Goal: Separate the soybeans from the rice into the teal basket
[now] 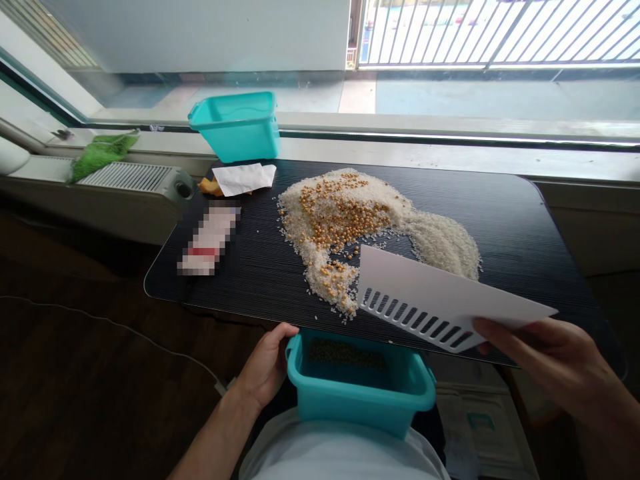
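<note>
My left hand [267,363] grips the left rim of a teal plastic bin [357,393] held at the table's near edge, against my lap; dark greenish grains lie in its bottom. My right hand [543,357] pinches the corner of a white slotted plastic scraper [435,300], whose edge rests on the table beside a pile of white rice [440,240] mixed with yellow soybeans [335,213]. The scraper covers part of the pile's near side.
The black table [520,220] also carries a second teal bin [237,123] at the back left, a white paper [244,177] over something orange, and a blurred packet [210,239]. A green cloth [100,152] lies on the radiator by the window sill.
</note>
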Action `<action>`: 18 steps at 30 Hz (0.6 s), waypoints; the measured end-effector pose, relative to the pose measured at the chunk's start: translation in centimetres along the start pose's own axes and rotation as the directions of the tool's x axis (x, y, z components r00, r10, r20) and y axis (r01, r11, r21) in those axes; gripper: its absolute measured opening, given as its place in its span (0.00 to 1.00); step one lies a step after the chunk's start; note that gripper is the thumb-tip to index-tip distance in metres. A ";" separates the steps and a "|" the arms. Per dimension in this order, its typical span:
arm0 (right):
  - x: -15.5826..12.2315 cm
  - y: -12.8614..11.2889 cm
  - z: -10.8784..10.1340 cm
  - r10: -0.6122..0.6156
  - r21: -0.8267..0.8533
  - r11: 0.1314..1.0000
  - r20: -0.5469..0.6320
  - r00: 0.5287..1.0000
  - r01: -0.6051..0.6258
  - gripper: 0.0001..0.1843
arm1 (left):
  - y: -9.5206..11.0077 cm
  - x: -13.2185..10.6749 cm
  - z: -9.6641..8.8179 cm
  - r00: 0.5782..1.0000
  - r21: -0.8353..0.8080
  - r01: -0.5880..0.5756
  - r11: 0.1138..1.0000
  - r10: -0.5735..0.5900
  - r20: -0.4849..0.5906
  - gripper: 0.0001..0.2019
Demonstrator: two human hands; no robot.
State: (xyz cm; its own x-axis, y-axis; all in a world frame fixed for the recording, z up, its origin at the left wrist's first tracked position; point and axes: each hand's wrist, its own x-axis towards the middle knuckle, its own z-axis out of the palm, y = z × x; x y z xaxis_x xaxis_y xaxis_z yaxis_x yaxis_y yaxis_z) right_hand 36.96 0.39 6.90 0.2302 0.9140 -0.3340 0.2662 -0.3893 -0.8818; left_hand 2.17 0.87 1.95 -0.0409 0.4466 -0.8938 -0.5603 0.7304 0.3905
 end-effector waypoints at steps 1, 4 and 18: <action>0.0 -0.1 0.2 -0.008 -0.002 1.000 0.013 1.000 0.008 0.23 | 0.0 0.0 0.0 1.000 -0.002 -0.003 1.000 0.003 0.000 0.13; 0.1 -0.5 0.7 -0.002 -0.014 1.000 0.080 0.997 0.003 0.22 | 0.0 -0.1 0.0 1.000 -0.011 -0.007 1.000 0.007 0.002 0.14; 1.2 -1.2 1.8 -0.140 -0.083 0.985 0.131 0.981 0.152 0.24 | -0.2 0.2 -0.4 1.000 -0.001 -0.005 1.000 0.005 0.018 0.10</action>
State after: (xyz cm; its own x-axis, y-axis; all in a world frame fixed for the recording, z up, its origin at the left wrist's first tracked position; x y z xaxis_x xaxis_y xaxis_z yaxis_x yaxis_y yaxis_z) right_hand 35.24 2.16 6.90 0.0657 0.9665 -0.2480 0.3752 -0.2542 -0.8914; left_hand 1.96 0.62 1.64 -0.0285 0.4595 -0.8877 -0.5608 0.7278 0.3947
